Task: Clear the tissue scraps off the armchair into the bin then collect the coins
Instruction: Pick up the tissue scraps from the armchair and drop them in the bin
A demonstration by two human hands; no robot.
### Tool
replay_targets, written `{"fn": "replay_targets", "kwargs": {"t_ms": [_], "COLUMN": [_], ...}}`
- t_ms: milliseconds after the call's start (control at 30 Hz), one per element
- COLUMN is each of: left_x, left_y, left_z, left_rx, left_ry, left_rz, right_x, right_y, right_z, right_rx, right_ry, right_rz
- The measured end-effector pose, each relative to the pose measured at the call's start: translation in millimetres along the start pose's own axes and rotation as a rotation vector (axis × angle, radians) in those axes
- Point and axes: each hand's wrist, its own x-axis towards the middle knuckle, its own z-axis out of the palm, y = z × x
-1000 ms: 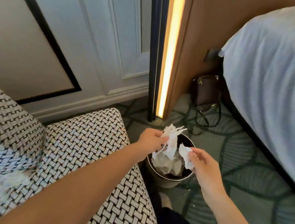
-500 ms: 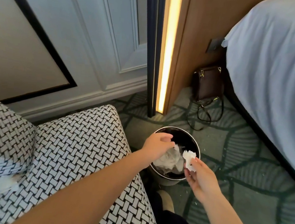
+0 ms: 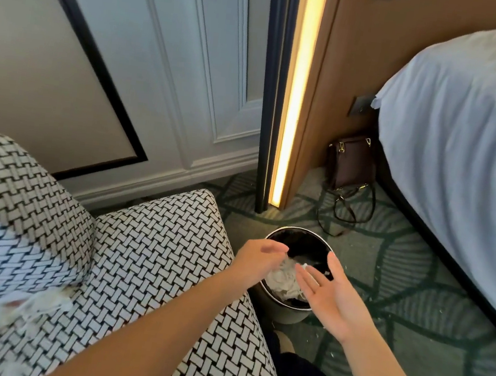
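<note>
A round dark bin [image 3: 280, 312] stands on the carpet beside the armchair [image 3: 159, 239], which has a black-and-white woven pattern. White tissue scraps [image 3: 283, 281] lie inside the bin. Both hands hover over its mouth. My left hand [image 3: 258, 261] has relaxed, loosely bent fingers and holds nothing. My right hand [image 3: 329, 294] is spread flat, palm turned inward, also empty. More tissue scraps [image 3: 22, 313] lie blurred on the armchair seat at the lower left. No coins can be made out.
A brown handbag [image 3: 353, 163] with a loose strap sits on the green patterned carpet [image 3: 415, 286] by the wall. A bed with a white cover [image 3: 465, 136] fills the right side. A lit vertical strip [image 3: 295, 100] and panelled wall stand behind the bin.
Both hands have let go of their tissue pieces, which now lie in the bin. The right hand's fingers have spread out flat.
</note>
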Motion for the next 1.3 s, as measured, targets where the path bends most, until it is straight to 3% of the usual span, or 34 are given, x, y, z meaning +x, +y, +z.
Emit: {"fn": "replay_targets", "kwargs": {"t_ms": [167,467,700,900,1133,1300], "left_x": [-42.5,-141.3,-232.4,-295.9,-380.1,-415.7], "left_y": [1.1,-16.2,-68.2,-140.0,-241.1,-294.6], "left_z": [-23.9,-80.2,-135.3,-173.7,-194.7,-174.6], "left_rx": [-0.028,-0.14,-0.307,-0.394,-0.556,-0.71], "left_ry": [0.014,0.151,0.331,0.491,0.748,0.885], "left_rz": [0.029,0.072,0.144,0.091,-0.04,-0.13], "right_x": [-33.5,-96.9,-144.6,-175.9,-204.3,-214.0], "right_y": [2.8,31.9,105.6,182.9,276.2,335.0], "right_z": [18.0,73.9,128.2,162.7,194.6,180.6], "right_rx": [-0.156,-0.301,-0.422,-0.561,-0.894,-1.346], "right_ry": [-0.055,-0.177,-0.318,-0.424,-0.633,-0.802], "right_rz": [-0.083,-0.06,0.026,0.051,0.024,-0.137]}}
